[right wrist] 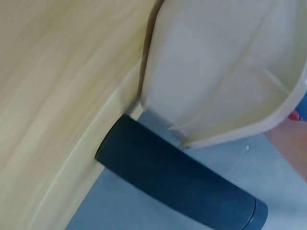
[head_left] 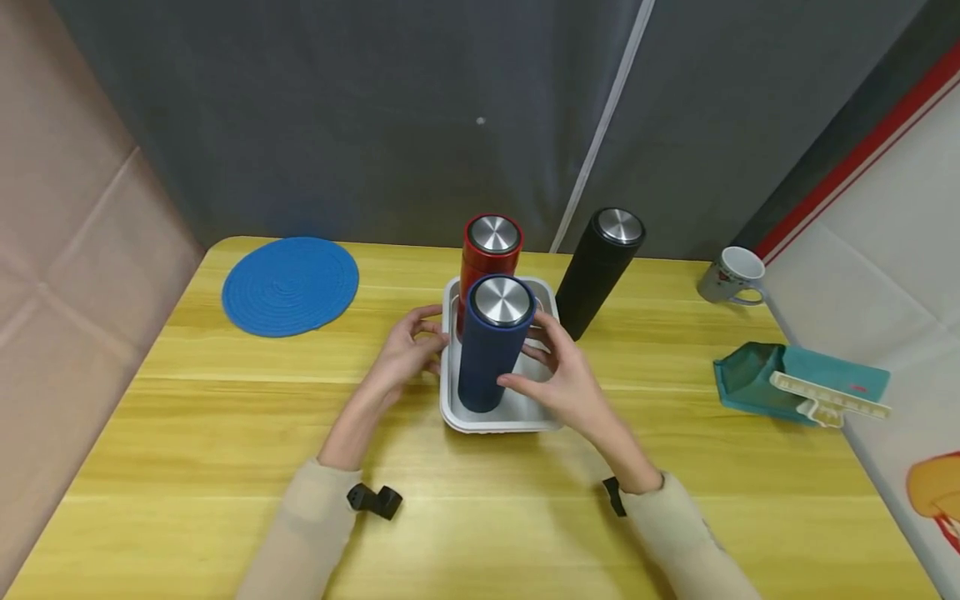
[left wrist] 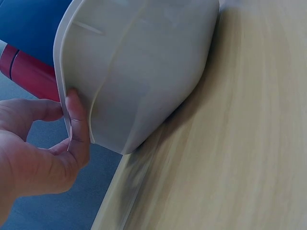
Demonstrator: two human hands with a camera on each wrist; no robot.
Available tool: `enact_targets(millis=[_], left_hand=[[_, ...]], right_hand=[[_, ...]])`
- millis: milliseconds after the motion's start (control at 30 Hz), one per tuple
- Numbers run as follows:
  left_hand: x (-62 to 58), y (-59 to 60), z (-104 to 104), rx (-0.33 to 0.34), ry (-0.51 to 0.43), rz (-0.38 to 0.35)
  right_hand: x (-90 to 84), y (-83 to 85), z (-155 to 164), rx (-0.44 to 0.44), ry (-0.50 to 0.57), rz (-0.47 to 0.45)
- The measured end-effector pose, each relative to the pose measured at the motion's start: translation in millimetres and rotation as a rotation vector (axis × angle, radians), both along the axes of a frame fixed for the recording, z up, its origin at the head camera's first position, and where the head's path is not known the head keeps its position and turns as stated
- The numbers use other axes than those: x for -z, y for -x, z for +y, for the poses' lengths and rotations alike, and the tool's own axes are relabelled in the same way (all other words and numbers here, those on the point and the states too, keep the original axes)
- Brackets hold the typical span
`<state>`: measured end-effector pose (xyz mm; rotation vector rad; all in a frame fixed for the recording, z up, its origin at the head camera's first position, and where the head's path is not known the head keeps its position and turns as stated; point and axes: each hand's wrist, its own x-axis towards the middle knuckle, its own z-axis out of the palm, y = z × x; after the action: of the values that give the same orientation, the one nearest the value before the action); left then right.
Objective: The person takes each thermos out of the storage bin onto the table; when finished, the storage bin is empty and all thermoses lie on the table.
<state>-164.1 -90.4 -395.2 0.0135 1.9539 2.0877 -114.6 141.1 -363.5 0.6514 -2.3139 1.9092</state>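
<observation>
A white tray (head_left: 453, 408) sits near the middle of the wooden table (head_left: 225, 433), and everything else is placed from it. Two flasks stand upright inside it: a blue flask (head_left: 491, 346) toward the near end and a red flask (head_left: 483, 254) at the far end, close behind the blue one; whether they touch cannot be told.

The left hand (head_left: 405, 354) is at the tray's left wall. In the left wrist view its thumb (left wrist: 79, 127) presses on the rim while the other fingers stay loosely curled, so the hand looks mostly relaxed rather than clamped. The right hand (head_left: 566, 379) is at the tray's right side, fingers spread and only slightly bent; its fingertips reach toward the blue flask's lower body, but whether they touch the flask, the rim, or both cannot be told.

A black flask (head_left: 596, 271) stands on the table just beyond the tray's far right corner. Farther right are a mug (head_left: 731, 275) and a teal holder (head_left: 795, 379) with a pale ruler-like piece lying on it. A round blue mat (head_left: 290, 285) lies well to the tray's left.

The flasks are tall and narrow for so shallow a tray. If the tray were lifted or slid unevenly, one could probably tip and knock over the other. A push toward the far right could also bump the black flask.
</observation>
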Motion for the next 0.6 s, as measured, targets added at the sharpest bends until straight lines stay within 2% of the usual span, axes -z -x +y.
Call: enact_targets(millis=[267, 600], left_hand=[[0.9, 0.1, 0.6, 0.007, 0.002, -0.002], [1.4, 0.5, 0.2, 0.01, -0.005, -0.005]], right_hand=[[0.5, 0.1, -8.5, 0.019, -0.068, 0.0], [1.0, 1.0, -10.2, 0.036, -0.084, 0.008]])
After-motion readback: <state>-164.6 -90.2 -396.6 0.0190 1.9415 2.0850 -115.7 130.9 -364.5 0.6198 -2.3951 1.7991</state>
